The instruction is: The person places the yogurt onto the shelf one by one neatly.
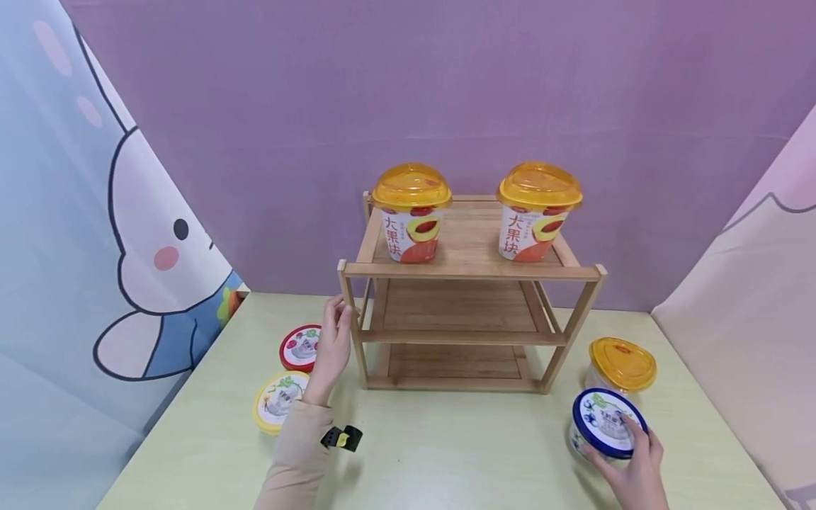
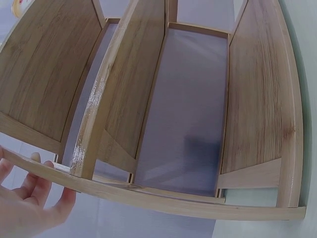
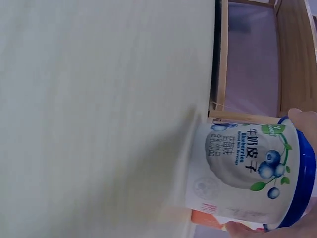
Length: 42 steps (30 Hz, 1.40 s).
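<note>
My left hand (image 1: 333,347) is at the left upright of a three-tier wooden shelf (image 1: 472,268). In the left wrist view its fingers curl around the wooden post (image 2: 138,197). My right hand (image 1: 634,467) grips a white tub with a blue lid (image 1: 608,423), its fingers on the lid and side. Blueberries are printed on the tub's wall (image 3: 242,173) in the right wrist view. Whether its base touches the table is unclear. Just behind it is a cup with an orange lid (image 1: 622,363), partly hidden.
Two orange-lidded peach cups, one on the left (image 1: 411,212) and one on the right (image 1: 538,212), stand on the top tier. Beside my left forearm are a red-lidded tub (image 1: 298,347) and a yellow-lidded tub (image 1: 279,401). A purple cloth (image 1: 255,142) hangs behind the table.
</note>
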Available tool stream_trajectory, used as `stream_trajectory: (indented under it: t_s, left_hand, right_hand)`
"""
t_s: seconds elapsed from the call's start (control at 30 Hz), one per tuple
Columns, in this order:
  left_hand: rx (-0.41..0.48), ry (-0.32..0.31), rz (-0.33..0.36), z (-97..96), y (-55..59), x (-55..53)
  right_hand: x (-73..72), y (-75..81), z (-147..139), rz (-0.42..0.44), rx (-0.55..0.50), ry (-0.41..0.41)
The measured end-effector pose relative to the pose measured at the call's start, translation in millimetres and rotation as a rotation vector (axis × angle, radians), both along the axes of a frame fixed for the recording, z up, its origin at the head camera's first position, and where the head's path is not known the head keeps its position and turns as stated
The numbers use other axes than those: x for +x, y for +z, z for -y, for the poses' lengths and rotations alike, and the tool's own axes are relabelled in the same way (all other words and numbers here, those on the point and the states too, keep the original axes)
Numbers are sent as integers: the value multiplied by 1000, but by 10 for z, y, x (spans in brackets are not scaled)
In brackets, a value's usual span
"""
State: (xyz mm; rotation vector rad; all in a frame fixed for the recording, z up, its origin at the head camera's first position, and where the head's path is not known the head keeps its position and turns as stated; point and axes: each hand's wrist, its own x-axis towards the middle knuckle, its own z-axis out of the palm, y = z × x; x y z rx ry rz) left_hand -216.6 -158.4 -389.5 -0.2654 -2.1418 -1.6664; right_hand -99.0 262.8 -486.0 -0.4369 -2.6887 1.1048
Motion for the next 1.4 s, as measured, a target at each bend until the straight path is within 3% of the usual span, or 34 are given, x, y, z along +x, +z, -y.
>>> stream_trajectory:
  t_s: [0.27, 0.5, 0.67, 0.93, 1.13, 1.27, 1.4]
  left_hand:
    - [26, -8, 4, -11, 39, 19]
    - [32, -11, 22, -82, 239, 157]
    - [32, -13, 26, -101, 285, 191]
    - [41, -10, 26, -85, 221, 145]
    - [62, -15, 18, -27, 52, 19]
    - [57, -22, 1, -23, 16, 0]
    - [59, -24, 5, -24, 10, -9]
  right_hand:
    - [-18, -40, -41, 5, -53, 3]
    - [-42, -45, -77, 66, -241, -8]
    - [-57, -35, -77, 98, -333, -53]
    - [-78, -32, -80, 73, -368, -76]
    - [-140, -257, -188, 12, -298, -27]
    - [-176, -379, -225, -39, -263, 38]
    - [-152, -256, -125, -55, -233, 91]
